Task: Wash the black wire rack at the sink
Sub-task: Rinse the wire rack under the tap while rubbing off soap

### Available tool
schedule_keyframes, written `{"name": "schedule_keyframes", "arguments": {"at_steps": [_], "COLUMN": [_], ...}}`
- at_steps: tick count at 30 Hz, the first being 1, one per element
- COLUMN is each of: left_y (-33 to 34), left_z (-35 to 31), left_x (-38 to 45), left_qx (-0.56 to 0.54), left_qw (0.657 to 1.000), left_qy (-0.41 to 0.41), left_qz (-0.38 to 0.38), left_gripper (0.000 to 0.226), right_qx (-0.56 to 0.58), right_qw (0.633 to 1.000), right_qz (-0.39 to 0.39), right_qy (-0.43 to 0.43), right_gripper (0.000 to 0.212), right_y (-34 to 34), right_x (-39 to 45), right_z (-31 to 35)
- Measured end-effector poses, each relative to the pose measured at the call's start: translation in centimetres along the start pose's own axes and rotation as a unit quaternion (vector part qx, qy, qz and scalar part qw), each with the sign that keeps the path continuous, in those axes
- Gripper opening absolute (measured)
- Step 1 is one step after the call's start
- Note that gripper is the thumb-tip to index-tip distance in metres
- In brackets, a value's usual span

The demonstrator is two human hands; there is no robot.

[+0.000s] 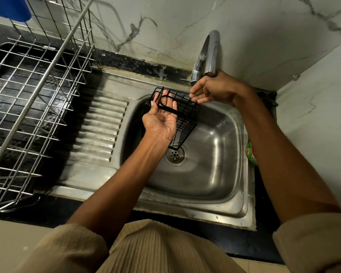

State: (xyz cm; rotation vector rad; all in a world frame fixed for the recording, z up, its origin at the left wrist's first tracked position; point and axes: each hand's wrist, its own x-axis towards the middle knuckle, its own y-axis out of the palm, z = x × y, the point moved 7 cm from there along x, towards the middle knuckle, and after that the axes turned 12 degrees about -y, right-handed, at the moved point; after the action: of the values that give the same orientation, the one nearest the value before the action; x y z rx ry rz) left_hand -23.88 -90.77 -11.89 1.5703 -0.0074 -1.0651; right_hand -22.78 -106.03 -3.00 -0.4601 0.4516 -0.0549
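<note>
The black wire rack (187, 123) hangs tilted over the steel sink basin (211, 154), its lower tip just above the drain (175, 154). My left hand (159, 121) holds it palm up, the fingers slipped under the rack's black loop and the thumb at its left edge. Under the chrome tap spout (211, 54) my right hand (211, 89) hovers with relaxed, nearly straight fingers, the fingertips close to the rack's upper right corner. I see no water running.
A ribbed steel drainboard (98, 131) lies left of the basin. A large metal wire dish rack (28, 99) stands on the dark counter at the left. A green object (251, 153) sits at the basin's right rim. Marble wall behind and at the right.
</note>
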Motion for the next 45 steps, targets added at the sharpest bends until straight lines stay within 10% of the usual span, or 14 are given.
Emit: {"name": "schedule_keyframes", "arguments": {"at_steps": [38,45], "left_y": [-1.1,0.3], "left_z": [3.5,2.5], "left_x": [-0.5,-0.1], "left_qx": [0.153,0.066], "left_qw": [0.98,0.99], "left_qy": [-0.128,-0.119], "left_qz": [0.015,0.037], "left_gripper": [0.051,0.046], "right_qx": [0.068,-0.088], "right_qw": [0.997,0.991], "right_qz": [0.01,0.093], "right_qy": [-0.037,-0.046], "right_gripper": [0.045,0.07], "right_y": [0.4,1.4], "right_x": [0.4,-1.0], "right_z": [-0.1,-1.4]}}
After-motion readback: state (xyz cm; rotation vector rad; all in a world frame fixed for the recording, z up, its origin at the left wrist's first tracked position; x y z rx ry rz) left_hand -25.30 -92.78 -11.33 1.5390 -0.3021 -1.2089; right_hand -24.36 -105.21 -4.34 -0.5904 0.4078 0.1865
